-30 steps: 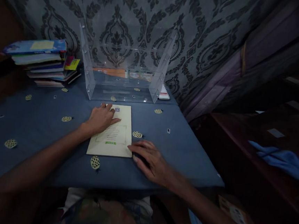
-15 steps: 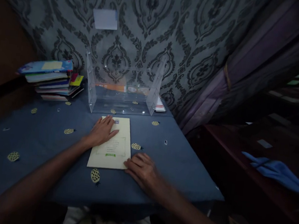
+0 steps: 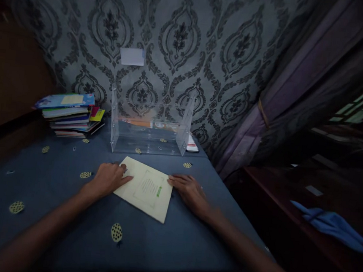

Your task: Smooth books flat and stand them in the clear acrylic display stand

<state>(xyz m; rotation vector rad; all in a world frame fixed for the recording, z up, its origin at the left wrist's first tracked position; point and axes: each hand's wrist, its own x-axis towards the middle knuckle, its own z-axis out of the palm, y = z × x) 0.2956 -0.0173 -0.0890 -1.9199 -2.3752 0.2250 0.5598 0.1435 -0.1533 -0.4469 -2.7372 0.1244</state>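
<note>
A thin cream-coloured book lies at an angle on the blue tablecloth, showing a framed block of small print and a green label. My left hand is at its left edge, fingers bent over the edge and thumb stretched across the cover. At the book's upper right corner, my right hand has its fingers pressed together on the edge; its thumb is hidden. Just beyond the book stands a clear acrylic rack with see-through side panels.
A stack of books rises at the back left of the table. Behind the rack's right side lies a small pixelated item. A tied purple curtain hangs at right, and a blue cloth lies on a dark red surface beyond the table.
The book has turned counter-clockwise from upright to slanted. My right hand has moved up with its corner, and my left hand has slid from the cover to the left edge. The view has tilted up.
</note>
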